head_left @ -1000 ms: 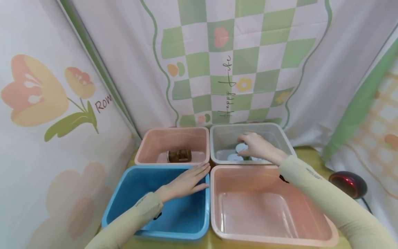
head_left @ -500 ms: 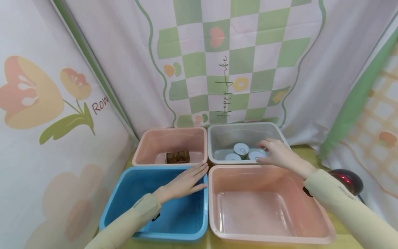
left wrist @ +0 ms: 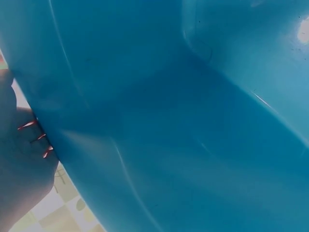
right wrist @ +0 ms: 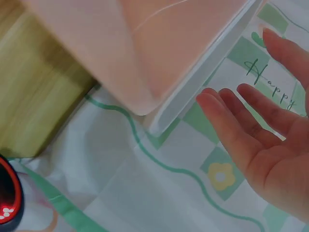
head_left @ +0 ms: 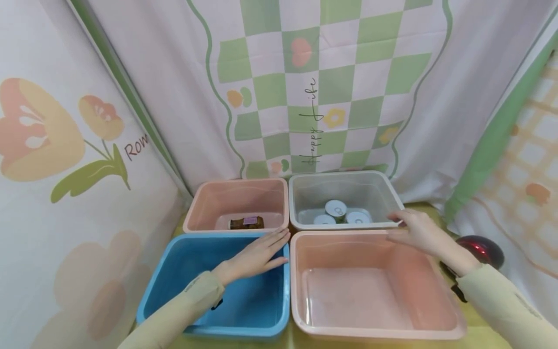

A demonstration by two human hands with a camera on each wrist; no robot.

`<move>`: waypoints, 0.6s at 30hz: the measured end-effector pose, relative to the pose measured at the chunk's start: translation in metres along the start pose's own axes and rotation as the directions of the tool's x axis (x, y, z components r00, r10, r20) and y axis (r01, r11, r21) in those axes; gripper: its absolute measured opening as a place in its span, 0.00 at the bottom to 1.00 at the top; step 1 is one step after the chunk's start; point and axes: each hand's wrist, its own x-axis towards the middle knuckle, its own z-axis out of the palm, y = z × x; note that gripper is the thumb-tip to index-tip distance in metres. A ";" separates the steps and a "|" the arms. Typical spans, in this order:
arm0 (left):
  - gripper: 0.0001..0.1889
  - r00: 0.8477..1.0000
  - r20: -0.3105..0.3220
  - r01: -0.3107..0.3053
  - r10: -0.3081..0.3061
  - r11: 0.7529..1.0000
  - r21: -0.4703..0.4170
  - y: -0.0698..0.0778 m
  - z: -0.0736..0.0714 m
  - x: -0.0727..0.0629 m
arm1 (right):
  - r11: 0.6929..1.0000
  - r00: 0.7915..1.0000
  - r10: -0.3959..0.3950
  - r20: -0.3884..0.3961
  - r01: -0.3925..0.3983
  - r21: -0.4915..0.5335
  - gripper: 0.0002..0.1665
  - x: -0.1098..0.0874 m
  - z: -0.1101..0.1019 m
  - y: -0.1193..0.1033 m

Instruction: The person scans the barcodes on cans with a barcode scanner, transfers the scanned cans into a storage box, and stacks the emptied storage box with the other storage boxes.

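My left hand [head_left: 257,254] lies over the back right corner of the blue bin [head_left: 141,310], fingers straight and at its rim; nothing is held. In the left wrist view, that hand [left wrist: 24,159] shows at the bin's edge. My right hand [head_left: 420,235] hovers above the right end of the grey bin [head_left: 301,182] and the front pink bin [head_left: 348,300], fingers loosely bent around nothing. Inside the grey bin stand three cans with pale lids, including a taller-looking can [head_left: 335,208]. A brown jar [head_left: 248,222] with a purple label lies on its side in the back pink bin [head_left: 209,194].
The bins stand close together in two rows on a wood-grain table [head_left: 479,334]. A dark rounded device [head_left: 481,249] with a red glow sits at the right, near my right forearm. Patterned curtains [head_left: 340,72] close off the back and sides.
My right hand has drawn out of the grey bin toward the right and front, uncovering the cans. The jar has turned, bringing its purple label into view. My left hand has stayed put.
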 end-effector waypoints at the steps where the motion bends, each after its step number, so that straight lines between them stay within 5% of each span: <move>1: 0.36 1.000 0.002 0.001 -0.001 1.000 -0.001 0.000 -0.001 0.000 | 1.000 1.000 0.003 -0.007 -0.003 -0.006 0.27 -0.003 0.000 0.002; 18: 0.38 0.999 0.032 0.015 -0.016 1.000 0.026 0.002 -0.004 0.003 | 0.971 0.965 0.238 0.114 -0.239 -0.006 0.34 -0.051 -0.007 0.026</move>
